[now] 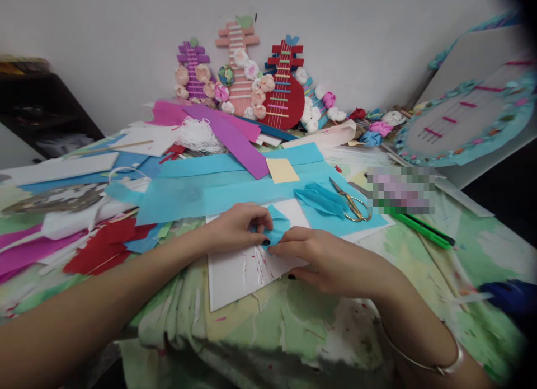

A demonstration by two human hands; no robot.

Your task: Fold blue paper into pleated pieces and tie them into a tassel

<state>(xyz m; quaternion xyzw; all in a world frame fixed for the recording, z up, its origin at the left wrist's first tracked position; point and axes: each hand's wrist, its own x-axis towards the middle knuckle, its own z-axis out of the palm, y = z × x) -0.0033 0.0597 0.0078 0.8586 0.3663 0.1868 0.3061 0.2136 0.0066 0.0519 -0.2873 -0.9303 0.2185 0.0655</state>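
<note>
Between my hands, over a white board [229, 280], is a small piece of blue crepe paper [277, 225]. My left hand [241, 226] has its fingers curled on the paper's left side. From the right, my right hand [323, 257] pinches the paper's lower edge with its fingertips. Streaks that look like dried glue, with red specks, mark the board below the fingers. Just behind lie a crumpled blue crepe piece [321, 200] and gold-handled scissors [356, 206] on a blue sheet. A small cream paper square [282, 170] rests farther back.
Purple [226, 140] and blue paper sheets [176, 201] spread across the table, with white string [198, 134] behind. Red scraps [107, 246] lie left; a green utility knife [423, 229] lies right. Paper instrument models, including a red one [285, 95], lean against the wall. A large decorated panel [457, 117] stands right.
</note>
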